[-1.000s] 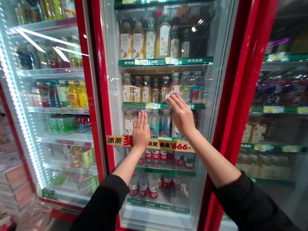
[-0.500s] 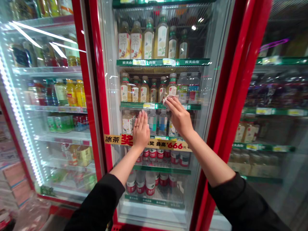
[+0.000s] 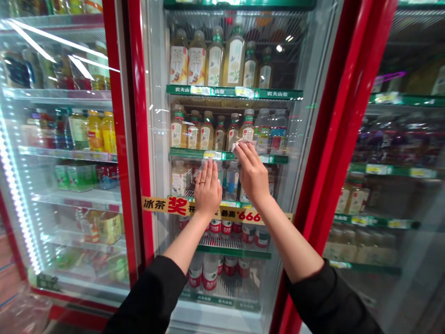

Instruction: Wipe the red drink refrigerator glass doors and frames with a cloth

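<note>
My left hand (image 3: 207,189) lies flat against the glass door (image 3: 299,60) of a drinks fridge, its fingers straight and a ring on one of them. Just below and partly behind its wrist runs a yellow printed strip (image 3: 156,204) across the glass. Under the fingers of my right hand (image 3: 255,174) a small crumpled white cloth (image 3: 239,143) is pressed to the pane, a little higher and to the right. Paper tissue is also possible; I cannot tell. Behind the glass stand several bottled drinks (image 3: 234,58) on green-edged shelves.
A red door frame (image 3: 139,116) borders the glass on the left, and another red frame (image 3: 351,130) on the right. On the left is a brightly lit fridge (image 3: 73,95) with drinks. Further shelves of bottles (image 3: 389,134) show through the glass at right.
The view has shifted slightly right. My left hand has slid a little to the right across the glass, nearer my right hand. The right hand keeps the cloth against the pane.
</note>
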Motion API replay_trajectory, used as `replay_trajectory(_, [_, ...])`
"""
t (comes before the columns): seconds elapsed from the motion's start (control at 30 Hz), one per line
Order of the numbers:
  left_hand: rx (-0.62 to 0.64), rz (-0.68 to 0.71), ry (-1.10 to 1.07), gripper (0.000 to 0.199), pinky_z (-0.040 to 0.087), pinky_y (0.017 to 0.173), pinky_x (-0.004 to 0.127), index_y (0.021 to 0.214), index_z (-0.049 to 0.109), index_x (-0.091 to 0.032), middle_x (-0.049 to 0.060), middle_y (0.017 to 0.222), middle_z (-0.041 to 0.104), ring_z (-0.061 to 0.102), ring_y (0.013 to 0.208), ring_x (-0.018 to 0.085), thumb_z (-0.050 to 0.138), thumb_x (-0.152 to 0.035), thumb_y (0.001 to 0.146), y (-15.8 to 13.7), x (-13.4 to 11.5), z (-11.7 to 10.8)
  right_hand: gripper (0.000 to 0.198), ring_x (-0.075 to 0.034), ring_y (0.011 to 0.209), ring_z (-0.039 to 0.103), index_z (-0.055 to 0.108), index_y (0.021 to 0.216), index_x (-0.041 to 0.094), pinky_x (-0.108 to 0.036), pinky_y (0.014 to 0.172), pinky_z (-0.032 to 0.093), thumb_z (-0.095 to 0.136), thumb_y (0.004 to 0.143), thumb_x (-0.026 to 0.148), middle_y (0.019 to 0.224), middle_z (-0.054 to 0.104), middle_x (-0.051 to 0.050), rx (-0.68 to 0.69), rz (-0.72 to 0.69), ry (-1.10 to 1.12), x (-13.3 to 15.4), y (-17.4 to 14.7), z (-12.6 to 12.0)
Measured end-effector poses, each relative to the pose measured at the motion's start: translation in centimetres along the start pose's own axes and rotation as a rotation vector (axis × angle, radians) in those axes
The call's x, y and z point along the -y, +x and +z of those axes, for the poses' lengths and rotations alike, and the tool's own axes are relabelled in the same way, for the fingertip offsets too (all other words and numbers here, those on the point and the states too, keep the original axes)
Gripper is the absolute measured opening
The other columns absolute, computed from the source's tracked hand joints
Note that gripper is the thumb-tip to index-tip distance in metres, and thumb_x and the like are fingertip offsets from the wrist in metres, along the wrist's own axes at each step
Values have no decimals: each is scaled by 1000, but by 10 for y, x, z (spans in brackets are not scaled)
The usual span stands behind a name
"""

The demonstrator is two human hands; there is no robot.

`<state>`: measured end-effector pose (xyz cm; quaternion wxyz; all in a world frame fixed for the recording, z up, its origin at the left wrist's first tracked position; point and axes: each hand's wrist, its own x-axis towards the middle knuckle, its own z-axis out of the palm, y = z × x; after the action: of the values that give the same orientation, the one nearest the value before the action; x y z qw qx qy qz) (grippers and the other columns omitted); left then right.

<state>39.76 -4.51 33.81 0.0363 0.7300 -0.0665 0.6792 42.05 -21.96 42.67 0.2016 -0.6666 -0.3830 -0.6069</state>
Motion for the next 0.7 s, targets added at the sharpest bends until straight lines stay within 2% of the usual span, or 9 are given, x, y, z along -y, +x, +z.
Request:
replay_trajectory(0.1, [15, 24, 18, 84, 25, 143, 45, 179, -6, -25, 5, 182, 19, 21, 171, 21, 39, -12, 109, 1, 1, -3, 78, -27, 162, 45, 40, 172, 28, -54, 134, 47, 39, 102, -5, 166, 59, -5, 98, -80, 33, 16, 6, 11])
replay_trajectory(0.23, [18, 38, 41, 83, 27, 142, 45, 178, -7, -23, 6, 182, 20, 23, 170, 22, 41, -16, 111, 0, 3, -3, 76, -26, 160, 49, 46, 169, 24, -49, 132, 50, 40, 100, -7, 165, 61, -6, 174, -206, 14, 4, -18, -12])
replay_trajectory(0.3, [8, 31, 37, 83, 27, 142, 46, 179, -6, -24, 6, 182, 20, 25, 170, 23, 43, -18, 111, 0, 3, -1, 80, -26, 159, 50, 44, 170, 27, -51, 131, 51, 40, 99, -9, 165, 60, -5, 155, -169, -27, -13, -30, -28])
replay_trajectory(0.37, [1, 23, 21, 83, 25, 143, 46, 179, -4, -24, 6, 182, 19, 26, 170, 24, 44, -19, 111, -1, 2, 1, 81, -28, 159, 50, 42, 171, 30, -54, 131, 51, 42, 99, -8, 165, 60, -4, 79, -54, -69, -28, -30, -37])
replay_trajectory(0.43, [-11, 19, 9, 82, 25, 143, 46, 179, -3, -24, 6, 182, 18, 25, 170, 24, 43, -19, 111, -1, 2, 2, 80, -30, 160, 50, 41, 172, 31, -56, 131, 50, 43, 101, -6, 166, 59, -5, 4, 63, -85, -33, -21, -36])
replay_trajectory(0.5, [-24, 18, 8, 81, 25, 143, 45, 179, -1, -25, 5, 182, 20, 25, 170, 23, 43, -19, 112, -1, 1, 3, 79, -31, 162, 47, 38, 174, 30, -58, 133, 48, 41, 102, -4, 168, 57, -6, -22, 119, -75, -28, -10, -27])
replay_trajectory(0.6, [-20, 18, 12, 81, 25, 143, 43, 179, -2, -26, 4, 182, 22, 25, 170, 21, 43, -19, 112, 0, 2, 2, 82, -29, 165, 40, 30, 176, 32, -56, 134, 46, 37, 103, -4, 170, 55, -5, 44, 47, -40, -14, -10, -18])
replay_trajectory(0.7, [1, 16, 14, 82, 26, 142, 43, 179, -4, -26, 5, 182, 23, 25, 170, 21, 43, -19, 112, 0, 4, -2, 84, -26, 164, 41, 27, 176, 33, -52, 133, 48, 36, 103, -6, 171, 54, -4, 145, -90, -24, -16, -32, -31])
